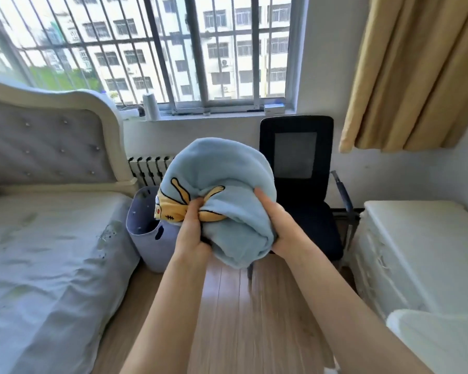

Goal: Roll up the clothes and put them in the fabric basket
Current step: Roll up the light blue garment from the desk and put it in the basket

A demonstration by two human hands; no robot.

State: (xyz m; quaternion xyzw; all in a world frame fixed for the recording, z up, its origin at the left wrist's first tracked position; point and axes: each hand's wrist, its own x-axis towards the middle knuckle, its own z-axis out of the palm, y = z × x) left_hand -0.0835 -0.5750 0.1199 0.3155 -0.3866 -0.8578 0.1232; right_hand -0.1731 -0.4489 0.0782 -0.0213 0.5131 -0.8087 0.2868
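Observation:
A light blue garment [227, 179] with a yellow cartoon print is bundled into a thick roll and held up in the air in front of me. My left hand [191, 233] grips its lower left side, thumb pressed into the yellow print. My right hand [277, 225] clasps its right side from below. The lavender fabric basket [149, 238] stands on the floor beside the bed, below and left of the roll, its opening partly hidden by the garment and my left hand.
A bed [46, 260] with a pale sheet and a grey tufted headboard [46, 141] fills the left. A black chair [297, 163] stands behind the roll. White drawers [405, 238] sit at the right. Wooden floor [227, 314] runs between them.

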